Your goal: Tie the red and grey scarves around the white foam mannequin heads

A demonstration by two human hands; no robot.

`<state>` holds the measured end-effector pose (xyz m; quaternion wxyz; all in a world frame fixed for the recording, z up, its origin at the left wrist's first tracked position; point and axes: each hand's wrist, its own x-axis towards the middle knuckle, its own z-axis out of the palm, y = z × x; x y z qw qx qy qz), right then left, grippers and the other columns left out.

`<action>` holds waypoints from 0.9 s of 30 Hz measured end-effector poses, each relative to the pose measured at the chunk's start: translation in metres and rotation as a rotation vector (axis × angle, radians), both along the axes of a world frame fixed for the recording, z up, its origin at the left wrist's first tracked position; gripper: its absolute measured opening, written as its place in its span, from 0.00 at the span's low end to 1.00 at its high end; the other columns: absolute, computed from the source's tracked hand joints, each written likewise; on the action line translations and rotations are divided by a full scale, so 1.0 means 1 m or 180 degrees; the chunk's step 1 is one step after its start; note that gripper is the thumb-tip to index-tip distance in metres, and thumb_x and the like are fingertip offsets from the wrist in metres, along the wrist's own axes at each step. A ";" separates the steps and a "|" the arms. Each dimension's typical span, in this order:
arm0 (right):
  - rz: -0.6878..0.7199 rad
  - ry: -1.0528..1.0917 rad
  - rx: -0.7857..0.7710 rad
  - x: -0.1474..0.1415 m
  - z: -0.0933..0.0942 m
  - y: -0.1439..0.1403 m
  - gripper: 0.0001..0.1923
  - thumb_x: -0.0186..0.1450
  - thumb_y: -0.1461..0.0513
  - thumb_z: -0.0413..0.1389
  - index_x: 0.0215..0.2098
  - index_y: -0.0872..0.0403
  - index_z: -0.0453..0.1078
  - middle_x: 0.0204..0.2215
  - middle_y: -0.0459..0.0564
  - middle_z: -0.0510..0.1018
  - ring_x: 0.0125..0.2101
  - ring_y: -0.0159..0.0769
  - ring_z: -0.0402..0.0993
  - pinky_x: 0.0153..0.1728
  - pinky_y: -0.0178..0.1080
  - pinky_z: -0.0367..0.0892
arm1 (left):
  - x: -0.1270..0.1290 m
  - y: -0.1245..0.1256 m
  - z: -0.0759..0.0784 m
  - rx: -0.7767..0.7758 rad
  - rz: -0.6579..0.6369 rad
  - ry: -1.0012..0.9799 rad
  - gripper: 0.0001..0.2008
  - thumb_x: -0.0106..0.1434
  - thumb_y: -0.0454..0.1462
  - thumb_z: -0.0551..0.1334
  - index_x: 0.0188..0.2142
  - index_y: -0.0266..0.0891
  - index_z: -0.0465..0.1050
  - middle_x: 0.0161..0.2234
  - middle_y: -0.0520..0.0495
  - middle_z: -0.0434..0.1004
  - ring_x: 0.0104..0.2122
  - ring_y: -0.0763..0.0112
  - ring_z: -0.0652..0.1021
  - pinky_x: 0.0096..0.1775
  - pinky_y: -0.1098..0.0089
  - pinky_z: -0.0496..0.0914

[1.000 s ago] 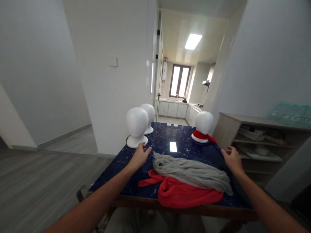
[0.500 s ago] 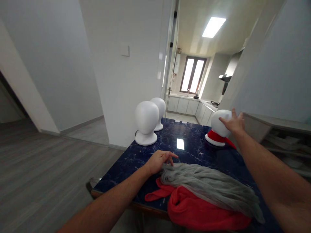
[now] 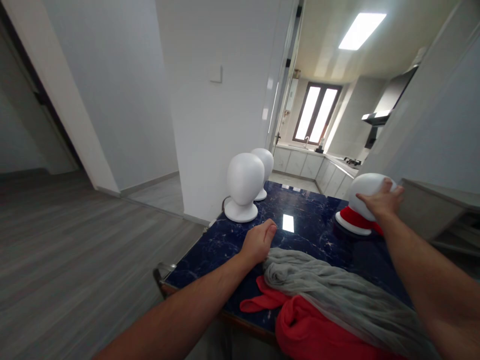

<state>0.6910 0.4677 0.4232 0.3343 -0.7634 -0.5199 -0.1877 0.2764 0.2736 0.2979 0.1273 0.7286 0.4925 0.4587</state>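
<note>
My right hand (image 3: 380,202) grips the white foam head (image 3: 365,187) that wears a red scarf (image 3: 356,220) around its neck, at the far right of the dark blue marble table (image 3: 315,232). My left hand (image 3: 259,242) rests in a loose fist on the table, at the left end of the grey scarf (image 3: 337,295). That grey scarf lies across a red cloth (image 3: 315,332) near the front edge. Two bare white foam heads stand at the far left: the nearer one (image 3: 243,186) and one behind it (image 3: 264,165).
A white wall with a light switch (image 3: 216,74) rises just left of the table. Behind the table a doorway opens into a kitchen with cabinets (image 3: 303,164) and a window (image 3: 316,114). A shelf unit (image 3: 438,210) stands at the right. Grey wood floor (image 3: 75,250) spreads to the left.
My right hand rose from the table's right edge to the scarfed head and closed on it. My left hand drew back from the nearer bare head and curled into a fist. The view swung left.
</note>
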 end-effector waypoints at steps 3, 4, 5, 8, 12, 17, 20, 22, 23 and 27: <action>0.0045 0.0216 0.0120 -0.005 0.000 -0.009 0.55 0.59 0.40 0.66 0.74 0.47 0.47 0.66 0.72 0.50 0.61 0.61 0.56 0.48 0.52 0.59 | -0.001 0.004 -0.003 -0.0088 0.0074 -0.0060 0.23 0.79 0.50 0.43 0.42 0.44 0.72 0.31 0.52 0.76 0.31 0.66 0.77 0.35 0.68 0.62; 0.0093 0.0198 0.0152 -0.008 0.001 -0.013 0.55 0.59 0.40 0.66 0.74 0.48 0.47 0.67 0.71 0.50 0.61 0.61 0.55 0.48 0.52 0.59 | -0.001 0.005 -0.004 -0.0105 0.0082 -0.0072 0.23 0.79 0.50 0.43 0.42 0.45 0.72 0.31 0.52 0.76 0.31 0.66 0.77 0.35 0.68 0.62; 0.0137 0.0156 0.0178 -0.011 0.002 -0.018 0.55 0.59 0.41 0.66 0.74 0.48 0.47 0.67 0.72 0.50 0.61 0.61 0.55 0.49 0.52 0.59 | -0.001 0.006 -0.004 -0.0114 0.0085 -0.0087 0.23 0.79 0.50 0.43 0.42 0.45 0.72 0.31 0.52 0.76 0.32 0.66 0.77 0.36 0.68 0.63; 0.0289 0.0001 0.0251 -0.022 0.011 -0.034 0.57 0.58 0.41 0.67 0.75 0.51 0.47 0.66 0.72 0.51 0.60 0.62 0.58 0.50 0.52 0.58 | -0.001 0.009 -0.006 -0.0122 0.0116 -0.0137 0.22 0.79 0.50 0.44 0.42 0.45 0.72 0.31 0.52 0.76 0.33 0.65 0.77 0.37 0.68 0.64; 0.0604 -0.0019 0.0370 -0.048 0.023 -0.060 0.64 0.54 0.43 0.71 0.77 0.49 0.42 0.66 0.70 0.54 0.58 0.64 0.63 0.52 0.54 0.61 | -0.001 0.018 -0.011 -0.0091 0.0163 -0.0253 0.18 0.77 0.51 0.50 0.47 0.44 0.72 0.34 0.51 0.77 0.35 0.64 0.77 0.39 0.67 0.67; 0.1122 0.0139 0.0457 -0.098 0.029 -0.108 0.66 0.52 0.44 0.72 0.77 0.48 0.41 0.64 0.67 0.57 0.57 0.64 0.67 0.56 0.59 0.65 | 0.001 0.029 -0.017 0.0294 0.0074 -0.0190 0.20 0.71 0.50 0.60 0.56 0.41 0.71 0.47 0.44 0.79 0.45 0.59 0.79 0.51 0.59 0.71; 0.1400 0.0182 0.0423 -0.133 0.028 -0.141 0.63 0.54 0.44 0.71 0.77 0.47 0.43 0.64 0.65 0.57 0.57 0.62 0.67 0.56 0.58 0.66 | 0.004 0.027 -0.017 0.0303 -0.0052 0.0070 0.25 0.69 0.49 0.64 0.61 0.43 0.69 0.55 0.41 0.78 0.54 0.54 0.78 0.58 0.53 0.68; 0.1451 0.0172 0.0379 -0.155 0.025 -0.160 0.61 0.55 0.43 0.70 0.76 0.46 0.44 0.65 0.64 0.57 0.58 0.62 0.67 0.56 0.57 0.67 | 0.007 0.025 -0.017 0.0261 -0.0187 0.0263 0.31 0.68 0.50 0.66 0.66 0.44 0.66 0.60 0.40 0.76 0.60 0.51 0.76 0.62 0.50 0.65; 0.1423 0.0170 0.0343 -0.165 0.023 -0.167 0.59 0.56 0.43 0.69 0.76 0.46 0.44 0.65 0.64 0.57 0.58 0.62 0.67 0.56 0.57 0.67 | 0.008 0.025 -0.016 0.0217 -0.0243 0.0352 0.34 0.67 0.50 0.67 0.68 0.43 0.64 0.62 0.39 0.74 0.62 0.50 0.74 0.64 0.49 0.63; 0.1212 0.0165 0.0118 -0.199 0.012 -0.184 0.55 0.61 0.42 0.66 0.76 0.45 0.44 0.67 0.63 0.54 0.60 0.64 0.63 0.55 0.57 0.68 | 0.012 0.034 -0.014 -0.0310 -0.0339 0.0541 0.44 0.63 0.51 0.69 0.73 0.40 0.56 0.71 0.35 0.64 0.69 0.47 0.66 0.70 0.48 0.56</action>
